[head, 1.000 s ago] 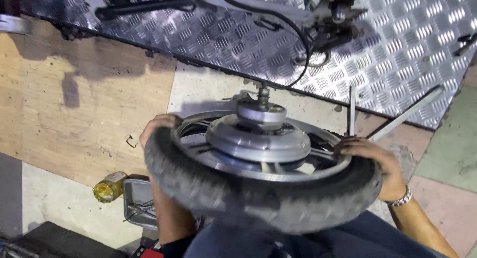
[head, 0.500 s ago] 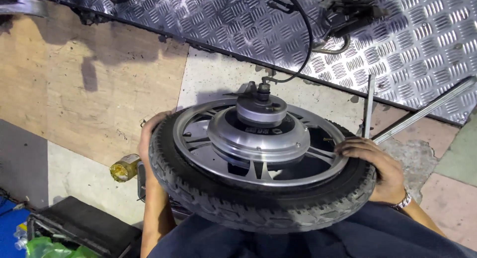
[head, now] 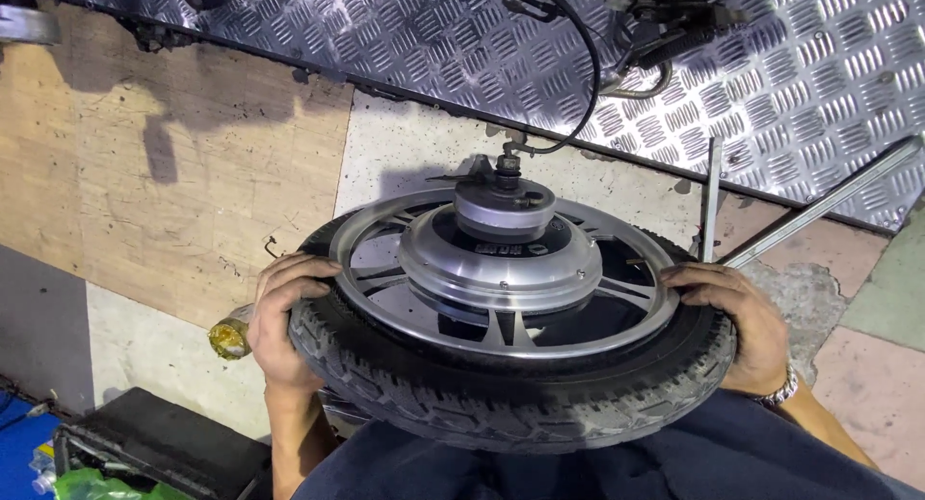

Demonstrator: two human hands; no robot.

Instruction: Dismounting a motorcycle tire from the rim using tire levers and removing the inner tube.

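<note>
Wheel point(head: 501, 317) with black tyre and silver hub motor lies flat on lap, axle pointing up. Left hand point(head: 279, 322) wraps tyre's left edge, right hand point(head: 737, 322) opposite edge (both equally near). Black cable point(head: 578, 95) runs from axle toward checker plate point(head: 819, 86).

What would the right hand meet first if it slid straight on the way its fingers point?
The right hand, gripping the tyre, points inward across the wheel. It would likely cross the silver rim first, then reach the hub motor; depth is uncertain.
</note>
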